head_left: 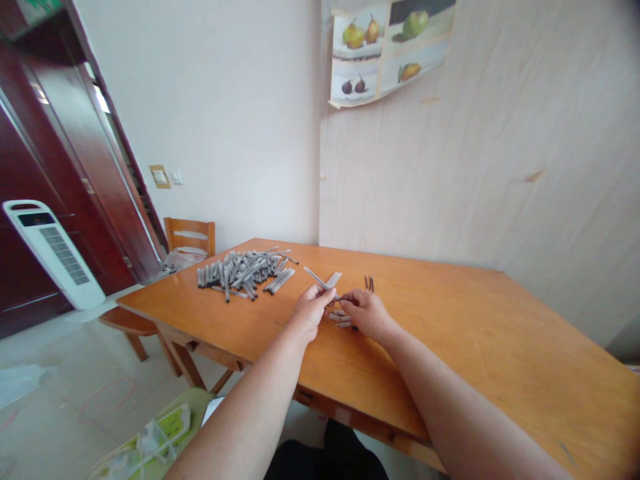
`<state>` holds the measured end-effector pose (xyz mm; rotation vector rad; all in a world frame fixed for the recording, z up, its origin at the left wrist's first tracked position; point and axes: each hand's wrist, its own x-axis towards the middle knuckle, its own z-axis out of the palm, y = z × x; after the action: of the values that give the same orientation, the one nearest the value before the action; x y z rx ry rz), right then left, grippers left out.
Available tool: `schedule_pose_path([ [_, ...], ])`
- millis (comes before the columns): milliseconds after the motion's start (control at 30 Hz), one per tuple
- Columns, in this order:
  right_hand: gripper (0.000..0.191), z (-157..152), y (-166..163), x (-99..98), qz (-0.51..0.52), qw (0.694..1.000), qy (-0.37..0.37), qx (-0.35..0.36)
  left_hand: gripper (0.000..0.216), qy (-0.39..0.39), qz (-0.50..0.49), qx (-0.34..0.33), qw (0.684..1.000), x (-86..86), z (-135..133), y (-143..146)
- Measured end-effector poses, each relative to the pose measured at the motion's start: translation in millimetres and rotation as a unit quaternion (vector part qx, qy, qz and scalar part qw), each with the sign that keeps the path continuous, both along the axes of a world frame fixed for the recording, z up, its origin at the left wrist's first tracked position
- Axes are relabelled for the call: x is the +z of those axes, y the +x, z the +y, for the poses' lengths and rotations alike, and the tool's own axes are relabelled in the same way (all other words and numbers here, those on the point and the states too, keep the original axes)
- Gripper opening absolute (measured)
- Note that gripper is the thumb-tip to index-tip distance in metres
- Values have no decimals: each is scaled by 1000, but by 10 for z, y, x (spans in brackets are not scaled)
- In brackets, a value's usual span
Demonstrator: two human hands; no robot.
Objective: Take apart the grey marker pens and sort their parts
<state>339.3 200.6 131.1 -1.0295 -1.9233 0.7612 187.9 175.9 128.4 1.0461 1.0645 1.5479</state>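
Note:
My left hand (313,308) is closed in a pinch on two thin grey sticks (323,279) that fan upward above the wooden table (475,333). My right hand (366,311) is closed just to its right, fingertips meeting the lower end of those sticks. Under and between both hands lie a few short grey pieces (341,320). A large heap of grey sticks (245,269) lies at the table's far left, apart from both hands. Two or three dark thin pieces (369,283) lie just beyond my right hand.
A wooden chair (190,235) stands behind the table's left corner with a plastic bag (176,261) on it. A white tower fan (53,252) stands by the dark door at left. A green bag (155,437) sits on the floor below.

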Motion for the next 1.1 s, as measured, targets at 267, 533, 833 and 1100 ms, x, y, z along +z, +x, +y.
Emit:
schedule_pose_path([
  [267, 16, 35, 46, -10, -42, 998, 29, -29, 33, -20, -7, 17, 1000, 34, -12, 13],
  [533, 17, 196, 280, -6, -81, 996, 6, -34, 35, -21, -45, 30, 998, -10, 40, -24],
  [833, 13, 284, 442, -59, -158, 985, -66, 8, 31, -19, -52, 31, 998, 2, 34, -20],
  [1100, 17, 269, 433, -48, -170, 982, -83, 22, 29, -23, -46, 27, 998, 2, 32, -18],
])
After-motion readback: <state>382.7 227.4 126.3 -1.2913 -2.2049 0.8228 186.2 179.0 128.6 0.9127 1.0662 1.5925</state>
